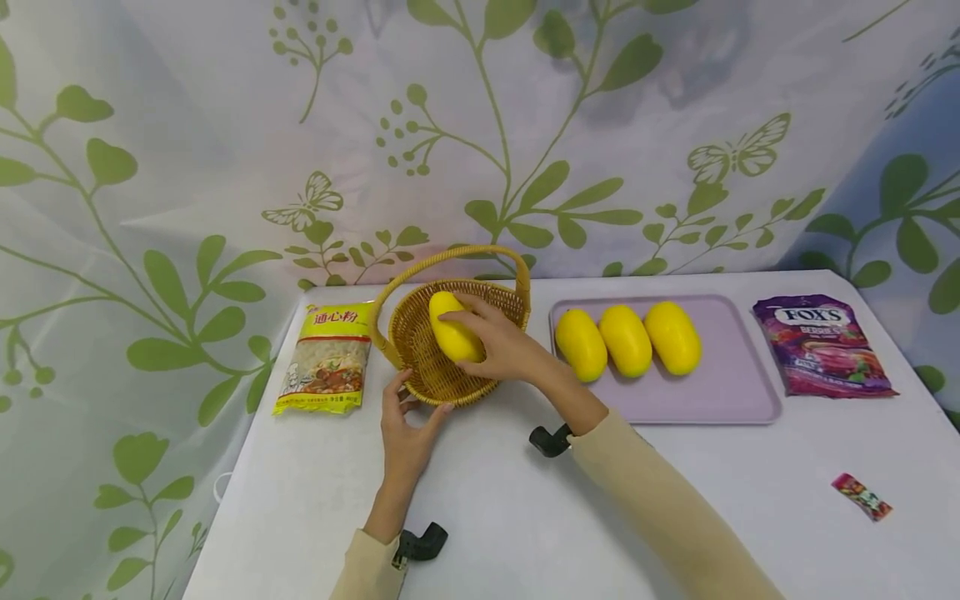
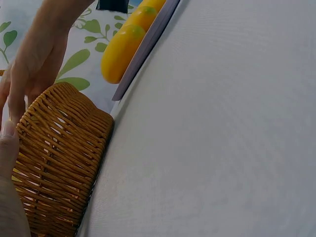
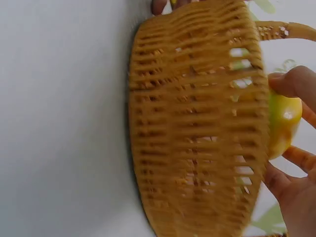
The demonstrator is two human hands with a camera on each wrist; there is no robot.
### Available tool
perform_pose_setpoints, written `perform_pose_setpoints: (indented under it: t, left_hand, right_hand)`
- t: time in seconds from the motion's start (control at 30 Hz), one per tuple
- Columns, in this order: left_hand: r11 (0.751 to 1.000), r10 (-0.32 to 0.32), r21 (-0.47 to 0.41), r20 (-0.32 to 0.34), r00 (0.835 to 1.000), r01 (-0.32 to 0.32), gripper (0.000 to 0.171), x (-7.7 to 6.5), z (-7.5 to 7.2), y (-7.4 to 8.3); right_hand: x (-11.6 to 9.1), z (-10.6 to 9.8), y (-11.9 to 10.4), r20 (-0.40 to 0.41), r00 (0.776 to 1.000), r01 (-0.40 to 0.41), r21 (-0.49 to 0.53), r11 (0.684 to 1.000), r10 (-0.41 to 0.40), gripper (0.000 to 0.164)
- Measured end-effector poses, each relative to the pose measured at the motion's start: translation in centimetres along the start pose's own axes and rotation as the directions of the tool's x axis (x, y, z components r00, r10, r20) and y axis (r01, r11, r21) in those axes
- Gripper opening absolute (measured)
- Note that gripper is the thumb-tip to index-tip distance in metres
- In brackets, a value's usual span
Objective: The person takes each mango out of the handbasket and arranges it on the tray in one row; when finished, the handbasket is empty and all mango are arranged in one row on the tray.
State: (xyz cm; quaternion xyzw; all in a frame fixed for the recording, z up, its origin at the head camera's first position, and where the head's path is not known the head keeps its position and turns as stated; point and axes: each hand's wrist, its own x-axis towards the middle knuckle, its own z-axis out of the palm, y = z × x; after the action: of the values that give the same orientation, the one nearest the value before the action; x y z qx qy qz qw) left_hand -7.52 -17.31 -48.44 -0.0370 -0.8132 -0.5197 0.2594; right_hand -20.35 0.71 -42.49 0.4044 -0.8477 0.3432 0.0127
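Observation:
A yellow mango (image 1: 456,327) is held by my right hand (image 1: 498,337), its fingers and thumb round the fruit at the mouth of a woven basket (image 1: 450,392). In the right wrist view the mango (image 3: 285,123) shows above the basket's rim, its lower part hidden behind the wicker wall (image 3: 197,123). My left hand (image 1: 408,433) grips the basket's front left side, with the thumb on the near rim. The left wrist view shows that thumb (image 2: 7,143) at the wicker edge.
Three more mangoes (image 1: 625,342) lie on a lilac tray (image 1: 731,375) to the right. A yellow bag of pasta (image 1: 326,358) lies left of the basket. A purple candy bag (image 1: 821,346) and a small red packet (image 1: 862,496) lie at the far right. The basket's handle (image 1: 450,252) arches above it.

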Motion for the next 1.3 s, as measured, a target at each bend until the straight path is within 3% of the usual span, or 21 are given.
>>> perform_pose_setpoints:
  t: [0.57, 0.93, 1.03, 1.13, 1.3]
  left_hand:
    - [1.0, -0.005, -0.017, -0.001, 1.0, 0.004, 0.074, 0.0, -0.1, -0.2]
    - [1.0, -0.008, -0.013, 0.005, 1.0, 0.008, 0.073, -0.1, 0.0, -0.2]
    - [1.0, -0.017, -0.007, 0.003, 1.0, 0.017, 0.075, -0.3, 0.4, -1.8]
    - [1.0, -0.019, -0.019, -0.006, 1.0, 0.019, 0.076, -0.3, 0.5, -2.2]
    - [1.0, 0.0, -0.009, -0.003, 1.0, 0.0, 0.073, 0.0, 0.2, -0.4]
  right_hand:
    - [-7.2, -3.7, -0.2, -0.063, 0.996, 0.062, -0.057, 0.996, -0.066, 0.066]
    - [-10.7, -4.8, 0.3, -0.076, 0.997, 0.015, -0.07, 0.997, -0.02, 0.067]
    - [-11.4, -5.2, 0.8, -0.081, 0.996, 0.018, -0.07, 0.997, -0.024, 0.068]
    - [-11.9, -5.7, 1.2, -0.097, 0.995, 0.029, -0.077, 0.997, -0.036, 0.071]
    - [-12.9, -6.5, 1.4, -0.14, 0.989, 0.024, -0.089, 0.996, -0.037, 0.07]
